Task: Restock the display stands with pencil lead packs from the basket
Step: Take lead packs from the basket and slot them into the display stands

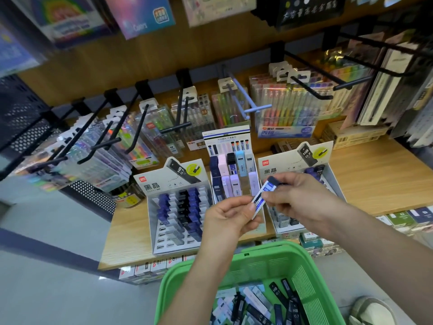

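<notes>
Nearest me, the green basket (276, 261) sits beneath my forearms, with loose lead packs (255, 306) heaped inside. Above it, my left hand (230, 219) and right hand (297, 195) both pinch one white-and-blue pack (263, 194), which is tilted between them. The display stands (178, 207) lie just beyond my fingers.

Bright, even, diffuse lighting from above. Faint soft shading under the display stands (178, 207) at centre. Specular glare on the clear pen packs (288, 106) in the middle band. Pronounced wide-angle bending toward all edges. Heavy blur on the posters (77, 17) at upper left; slight smear on the pencil lead pack (269, 187); mild softness in the basket (257, 261) at bottom.
</notes>
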`<state>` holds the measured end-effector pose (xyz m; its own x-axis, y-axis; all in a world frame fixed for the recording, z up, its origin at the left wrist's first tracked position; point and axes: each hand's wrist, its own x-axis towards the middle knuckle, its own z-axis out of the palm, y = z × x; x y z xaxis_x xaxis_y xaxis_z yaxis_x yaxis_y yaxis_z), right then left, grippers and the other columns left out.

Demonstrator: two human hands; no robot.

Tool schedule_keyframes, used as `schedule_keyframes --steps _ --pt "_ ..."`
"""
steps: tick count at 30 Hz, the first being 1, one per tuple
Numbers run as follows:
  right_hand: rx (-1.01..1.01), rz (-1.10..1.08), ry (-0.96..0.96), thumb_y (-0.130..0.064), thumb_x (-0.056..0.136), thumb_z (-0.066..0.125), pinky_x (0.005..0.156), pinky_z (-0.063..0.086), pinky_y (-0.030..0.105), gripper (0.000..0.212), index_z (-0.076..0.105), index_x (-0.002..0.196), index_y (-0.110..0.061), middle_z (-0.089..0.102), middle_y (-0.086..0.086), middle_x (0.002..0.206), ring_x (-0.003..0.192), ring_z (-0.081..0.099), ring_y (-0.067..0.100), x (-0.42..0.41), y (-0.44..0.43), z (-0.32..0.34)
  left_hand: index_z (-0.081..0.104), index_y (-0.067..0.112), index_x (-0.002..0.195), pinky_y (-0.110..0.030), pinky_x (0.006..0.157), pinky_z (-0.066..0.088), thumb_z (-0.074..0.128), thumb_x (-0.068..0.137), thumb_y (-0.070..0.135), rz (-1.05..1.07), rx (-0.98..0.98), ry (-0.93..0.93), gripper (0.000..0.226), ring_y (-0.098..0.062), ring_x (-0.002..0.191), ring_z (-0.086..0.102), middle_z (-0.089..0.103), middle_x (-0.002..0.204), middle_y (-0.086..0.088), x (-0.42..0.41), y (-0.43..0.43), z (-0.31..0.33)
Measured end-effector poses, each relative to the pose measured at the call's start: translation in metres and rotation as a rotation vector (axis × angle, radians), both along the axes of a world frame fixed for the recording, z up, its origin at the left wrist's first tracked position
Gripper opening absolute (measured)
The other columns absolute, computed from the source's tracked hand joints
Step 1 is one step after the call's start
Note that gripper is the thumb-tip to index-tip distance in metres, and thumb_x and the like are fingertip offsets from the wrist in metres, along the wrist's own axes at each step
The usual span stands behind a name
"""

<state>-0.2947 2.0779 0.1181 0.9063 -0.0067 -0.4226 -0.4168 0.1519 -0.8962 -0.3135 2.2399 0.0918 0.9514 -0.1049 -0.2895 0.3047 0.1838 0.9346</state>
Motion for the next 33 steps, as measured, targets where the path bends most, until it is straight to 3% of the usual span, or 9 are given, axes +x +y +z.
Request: schedule_keyframes --steps 6,10,13,17,21,26,29,31,33 --pt "0.179 0.010 0.074 -0.003 0.089 0.066 0.052 0.051 0.019 0.024 0.064 0.113 -0.005 0.071 0.010 0.080 0.058 0.061 0.010 -0.008 0.011 0.006 0.070 0.013 0.094 -0.029 0.069 0.055 0.084 0.060 0.014 -0.048 -0.005 -0.016 0.036 -0.027 0.077 0.070 0.072 0.092 -0.016 -0.016 0.018 0.008" --pt "0.211 0.119 0.052 -0.012 0.094 0.061 0.056 0.051 0.026 0.013 0.071 0.101 -0.013 0.073 0.004 0.077 0.064 0.064 0.014 -0.015 0.026 0.010 0.069 0.019 0.105 -0.030 0.070 0.054 0.085 0.067 0.021 -0.143 0.004 -0.064 0.041 -0.021 0.076 0.066 0.070 0.093 -0.011 -0.026 0.035 0.021" --pt "0.221 0.228 0.047 -0.015 0.082 0.069 0.046 0.048 0.022 0.022 0.074 0.101 -0.005 0.073 0.010 0.075 0.056 0.064 0.014 -0.023 0.046 0.012 0.070 0.020 0.109 -0.027 0.066 0.054 0.074 0.073 0.026 -0.048 -0.061 -0.062 0.037 -0.018 0.070 0.062 0.069 0.086 -0.010 -0.030 0.051 0.029" --pt "0.165 0.291 0.040 -0.020 0.062 0.077 0.045 0.050 0.021 0.028 0.069 0.085 -0.007 0.072 0.011 0.071 0.050 0.063 0.016 -0.030 0.065 0.010 0.076 0.014 0.094 -0.023 0.064 0.055 0.072 0.071 0.016 -0.021 -0.029 -0.032 0.024 -0.017 0.066 0.066 0.071 0.080 -0.013 -0.035 0.075 0.034" --pt "0.087 0.363 0.050 -0.026 0.079 0.074 0.049 0.051 0.021 0.019 0.070 0.088 -0.010 0.072 0.007 0.073 0.054 0.064 0.013 -0.032 0.077 0.006 0.074 0.011 0.087 -0.022 0.061 0.055 0.073 0.074 -0.002 -0.006 0.044 -0.043 0.019 -0.020 0.066 0.069 0.072 0.078 -0.013 -0.033 0.098 0.040" --pt "-0.210 0.242 -0.027 -0.023 0.097 0.060 0.053 0.047 0.020 0.013 0.070 0.091 -0.017 0.072 0.001 0.078 0.063 0.063 0.011 -0.016 0.078 -0.003 0.070 0.011 0.087 -0.024 0.064 0.058 0.063 0.084 -0.008 0.124 0.251 -0.174 0.020 -0.017 0.063 0.066 0.071 0.074 -0.010 -0.001 0.104 0.050" --pt "-0.673 0.194 -0.195 -0.015 0.094 0.059 0.069 0.044 0.025 0.008 0.065 0.091 -0.019 0.064 -0.006 0.086 0.083 0.061 0.018 0.002 0.059 -0.015 0.070 0.020 0.088 -0.033 0.076 0.059 0.069 0.085 0.003 0.128 0.499 -0.306 0.017 -0.018 0.072 0.069 0.071 0.080 -0.007 0.033 0.095 0.048" --pt "-0.880 0.240 -0.201 -0.014 0.092 0.059 0.080 0.041 0.026 0.021 0.064 0.112 -0.018 0.063 -0.001 0.104 0.099 0.059 0.021 0.009 0.045 -0.023 0.068 0.026 0.088 -0.034 0.080 0.058 0.072 0.083 0.008 0.109 0.663 -0.388 0.019 -0.015 0.079 0.068 0.069 0.083 0.001 0.059 0.082 0.045" --pt "-0.921 0.278 -0.156 -0.015 0.091 0.059 0.087 0.043 0.027 0.038 0.057 0.130 -0.017 0.060 0.005 0.125 0.111 0.057 0.023 0.014 0.034 -0.030 0.065 0.028 0.088 -0.029 0.082 0.056 0.073 0.082 0.010 0.097 0.764 -0.461 0.021 -0.007 0.077 0.065 0.066 0.084 0.008 0.084 0.068 0.040"
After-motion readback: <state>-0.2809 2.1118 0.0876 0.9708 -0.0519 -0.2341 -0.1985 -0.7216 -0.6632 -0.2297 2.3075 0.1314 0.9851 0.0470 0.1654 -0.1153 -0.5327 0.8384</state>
